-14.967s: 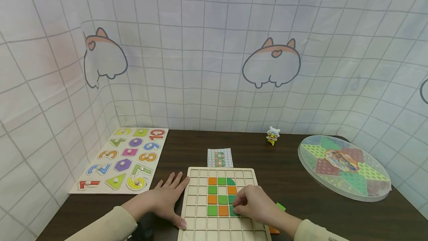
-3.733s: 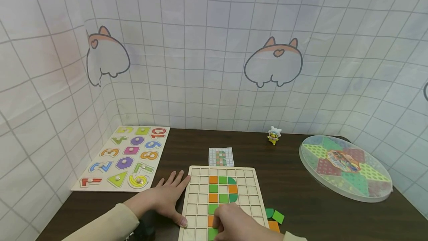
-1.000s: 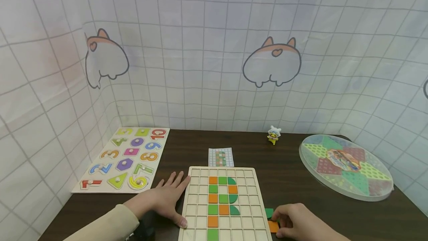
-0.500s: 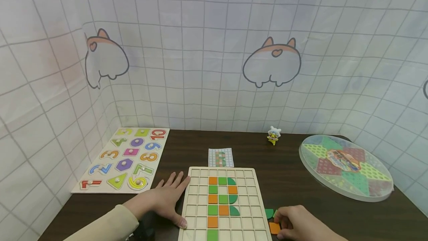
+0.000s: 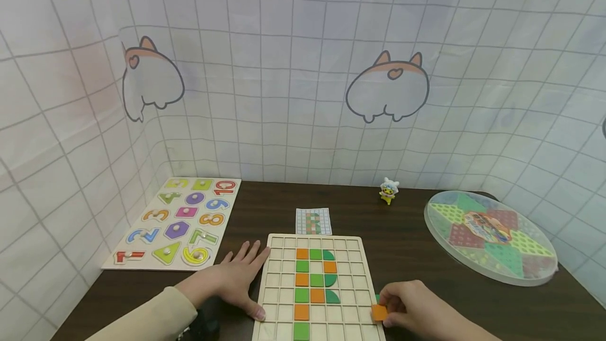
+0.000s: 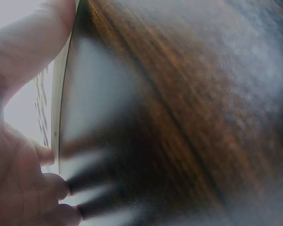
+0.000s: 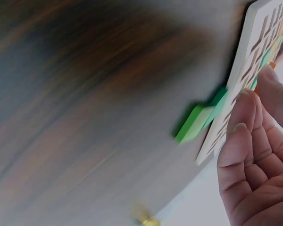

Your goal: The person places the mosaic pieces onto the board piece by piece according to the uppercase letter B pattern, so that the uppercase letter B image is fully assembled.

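Observation:
My right hand [image 5: 418, 307] pinches an orange square tile [image 5: 379, 312] between thumb and fingers, over the right edge of the wooden grid board [image 5: 281, 325]. Only a sliver of that tile shows at the fingertips in the right wrist view. Orange, light green and dark green tiles, some with a rounded side, fill several cells of the board; the lowest visible one is a light green tile [image 5: 301, 331]. My left hand [image 5: 236, 283] lies with fingers spread along the board's left edge, its thumb on the rim.
A light green tile [image 7: 193, 123] and a dark green tile [image 7: 216, 106] lie beside the board. Behind it is a printed pattern card [image 5: 313, 221]. A number-and-shape puzzle [image 5: 142, 246] stands left, a small figurine [image 5: 389, 191] at the back, a round Chinese checkers set [image 5: 490, 236] right.
Over the earlier frames, an orange and a light green tile came into the left column. My right hand has just lifted the orange tile off the table and moved it left; the left hand stays put.

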`<control>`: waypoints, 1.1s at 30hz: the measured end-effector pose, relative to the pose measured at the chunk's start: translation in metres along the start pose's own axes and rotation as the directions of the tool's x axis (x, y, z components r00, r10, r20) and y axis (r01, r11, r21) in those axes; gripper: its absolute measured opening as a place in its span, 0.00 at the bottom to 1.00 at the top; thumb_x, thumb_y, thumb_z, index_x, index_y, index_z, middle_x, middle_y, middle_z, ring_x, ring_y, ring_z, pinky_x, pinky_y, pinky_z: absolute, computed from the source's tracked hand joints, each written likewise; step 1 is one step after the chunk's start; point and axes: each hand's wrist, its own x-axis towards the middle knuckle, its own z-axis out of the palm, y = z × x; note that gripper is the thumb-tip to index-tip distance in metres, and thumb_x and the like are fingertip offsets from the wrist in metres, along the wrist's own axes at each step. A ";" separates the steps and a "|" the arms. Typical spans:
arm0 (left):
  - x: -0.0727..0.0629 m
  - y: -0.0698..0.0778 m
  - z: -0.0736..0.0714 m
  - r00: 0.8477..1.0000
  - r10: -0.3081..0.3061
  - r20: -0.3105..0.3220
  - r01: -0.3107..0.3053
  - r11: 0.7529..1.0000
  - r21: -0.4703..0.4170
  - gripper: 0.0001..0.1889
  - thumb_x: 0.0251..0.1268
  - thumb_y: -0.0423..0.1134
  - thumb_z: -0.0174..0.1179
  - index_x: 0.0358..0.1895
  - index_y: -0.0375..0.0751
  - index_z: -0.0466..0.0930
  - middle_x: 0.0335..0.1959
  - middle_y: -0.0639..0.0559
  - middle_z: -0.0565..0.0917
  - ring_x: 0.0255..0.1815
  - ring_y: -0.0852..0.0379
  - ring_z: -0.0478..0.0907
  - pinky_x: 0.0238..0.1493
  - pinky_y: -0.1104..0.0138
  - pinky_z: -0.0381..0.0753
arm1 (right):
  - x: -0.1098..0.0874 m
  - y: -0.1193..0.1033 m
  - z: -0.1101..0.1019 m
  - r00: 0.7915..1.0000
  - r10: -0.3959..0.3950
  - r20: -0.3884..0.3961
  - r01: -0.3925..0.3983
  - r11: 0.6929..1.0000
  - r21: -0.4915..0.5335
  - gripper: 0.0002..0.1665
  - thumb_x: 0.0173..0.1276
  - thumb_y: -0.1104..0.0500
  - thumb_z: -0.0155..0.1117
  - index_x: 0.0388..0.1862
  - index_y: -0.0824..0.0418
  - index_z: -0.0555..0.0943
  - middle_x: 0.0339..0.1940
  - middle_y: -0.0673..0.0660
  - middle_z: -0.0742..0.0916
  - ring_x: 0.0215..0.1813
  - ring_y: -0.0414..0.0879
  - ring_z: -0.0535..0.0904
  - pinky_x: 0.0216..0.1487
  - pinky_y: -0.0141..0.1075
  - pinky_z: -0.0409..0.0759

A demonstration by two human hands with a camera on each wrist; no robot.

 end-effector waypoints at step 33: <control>0.000 0.000 0.001 1.000 0.005 -0.004 -0.005 1.000 0.006 0.77 0.30 0.86 0.65 0.85 0.52 0.40 0.86 0.38 0.42 0.85 0.33 0.36 0.76 0.29 0.43 | 0.056 -0.073 0.058 0.991 0.061 0.117 -0.063 0.998 0.016 0.04 0.61 0.66 0.76 0.32 0.63 0.87 0.22 0.44 0.83 0.25 0.33 0.72 0.30 0.27 0.75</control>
